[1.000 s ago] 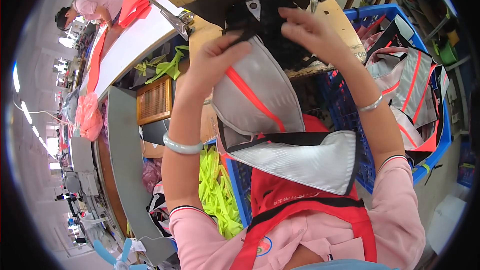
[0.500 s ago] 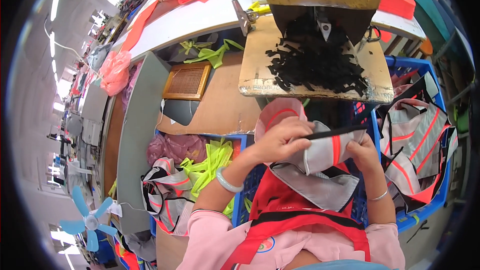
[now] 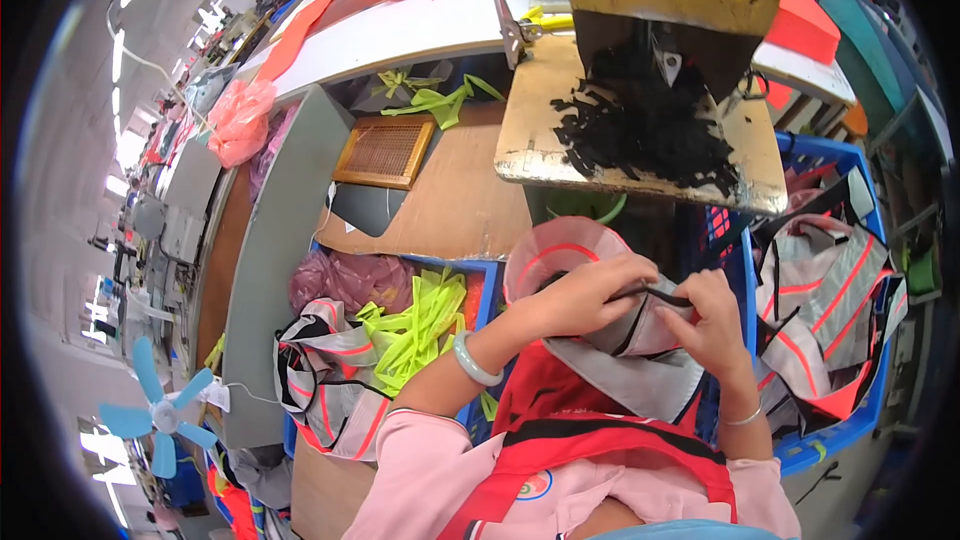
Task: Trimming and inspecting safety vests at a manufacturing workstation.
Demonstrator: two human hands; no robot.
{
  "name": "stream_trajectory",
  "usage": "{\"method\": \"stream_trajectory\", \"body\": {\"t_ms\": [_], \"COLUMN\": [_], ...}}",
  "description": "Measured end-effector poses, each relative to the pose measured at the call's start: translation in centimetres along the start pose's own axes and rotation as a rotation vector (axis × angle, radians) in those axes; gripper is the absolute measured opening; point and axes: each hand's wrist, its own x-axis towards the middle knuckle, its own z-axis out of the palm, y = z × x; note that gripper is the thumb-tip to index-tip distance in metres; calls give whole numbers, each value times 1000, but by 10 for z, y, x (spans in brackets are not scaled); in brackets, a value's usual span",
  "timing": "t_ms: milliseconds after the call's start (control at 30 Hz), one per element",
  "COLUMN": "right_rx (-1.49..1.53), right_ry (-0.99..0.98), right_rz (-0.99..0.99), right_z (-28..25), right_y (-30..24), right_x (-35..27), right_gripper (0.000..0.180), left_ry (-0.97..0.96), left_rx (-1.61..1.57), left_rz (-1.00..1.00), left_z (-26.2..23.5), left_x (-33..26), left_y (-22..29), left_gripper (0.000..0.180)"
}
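Both hands are pinched shut on the same piece: the left hand point(image 3: 575, 298) grips a thin black strap point(image 3: 660, 292) with thumb and fingers, the right hand point(image 3: 712, 325) clamps the other end plus the fabric under it. The strap runs roughly left to right between them. It sits on a grey vest piece point(image 3: 640, 365), a soft woven cloth with an orange stripe and black edging, curled into a rounded cup on the left and hanging down in a pointed flap over the person's red apron point(image 3: 560, 405). One pale bangle point(image 3: 472, 360) on the left wrist, one thin one on the right.

Past the hands there's a worn wooden board point(image 3: 640, 145), with a tangled heap of black straps point(image 3: 645, 125) near its far edge. Two blue crates: the right one point(image 3: 850, 420) holds more grey and orange vests, the left one point(image 3: 480, 285) has neon yellow strips point(image 3: 420, 325)
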Motion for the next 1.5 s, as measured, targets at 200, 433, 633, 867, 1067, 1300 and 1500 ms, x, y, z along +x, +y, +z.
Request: {"method": "stream_trajectory", "body": {"t_ms": [200,433,633,867,1067,1300,1500], "right_rx": [146,224,290,524,562,612,561], "right_ry": [-12,34,85,-92,-80,-54,-22], "right_rz": [38,189,171,314,390,438,390], "right_z": [-22,-37,-38,-39,-34,-36,-35], "right_y": [5,28,52,82,87,94,92], "right_x": [30,71,116,150,167,176,182], "right_gripper": [20,20,26,27,27,23,24], "left_ry": [3,13,-16,-66,-69,-78,-57], "left_rx": [-54,-67,-92,28,86,132,149], "left_rz": [-62,-297,-366,-412,-442,-483,-431], "left_z": [-17,-58,-88,-108,-121,-129,-135], "left_x": [5,67,110,146,160,175,177], "left_y": [1,15,6,-20,-33,-32,-28], "left_gripper": [28,18,26,28,28,34,35]}}
